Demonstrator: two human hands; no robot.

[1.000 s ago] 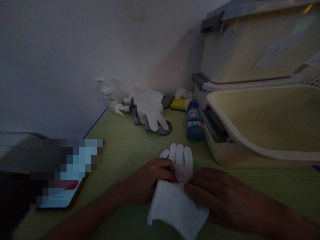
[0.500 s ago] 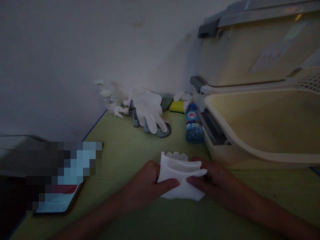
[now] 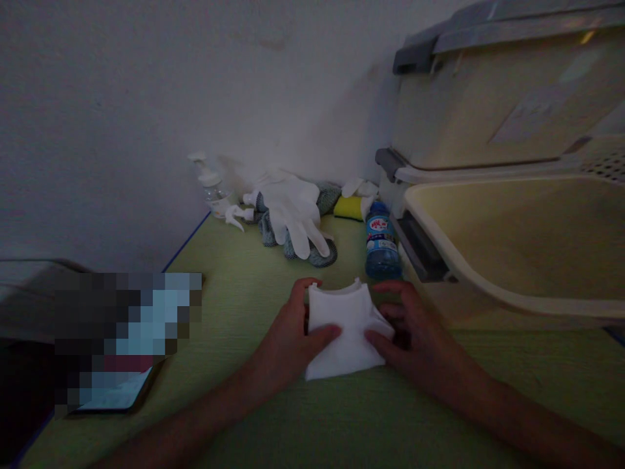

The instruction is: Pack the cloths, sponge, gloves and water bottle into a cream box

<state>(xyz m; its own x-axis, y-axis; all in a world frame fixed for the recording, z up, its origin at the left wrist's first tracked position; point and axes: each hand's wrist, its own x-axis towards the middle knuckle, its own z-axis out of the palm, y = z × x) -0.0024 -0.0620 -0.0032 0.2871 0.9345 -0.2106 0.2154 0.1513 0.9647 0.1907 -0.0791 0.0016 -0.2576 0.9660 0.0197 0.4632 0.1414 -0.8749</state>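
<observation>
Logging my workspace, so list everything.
Folded glove: one, white, front centre
Spread glove: one, white, back centre
Mesh fabric: count unclear, grey, under spread glove
Pump bottle: one, clear, back left
Trigger sprayer: one, white, back left
Sponge: one, yellow, back centre
Crumpled item: count unclear, white, behind sponge
Bins: two-plus, cream, right
Labelled bottle: one, blue, beside bins
Phone: one, pale screen, left
Table: one, green, beneath
Wall: one, grey, behind
Unclear object: one, pale, left
Left hand, right hand: one each, holding folded glove
</observation>
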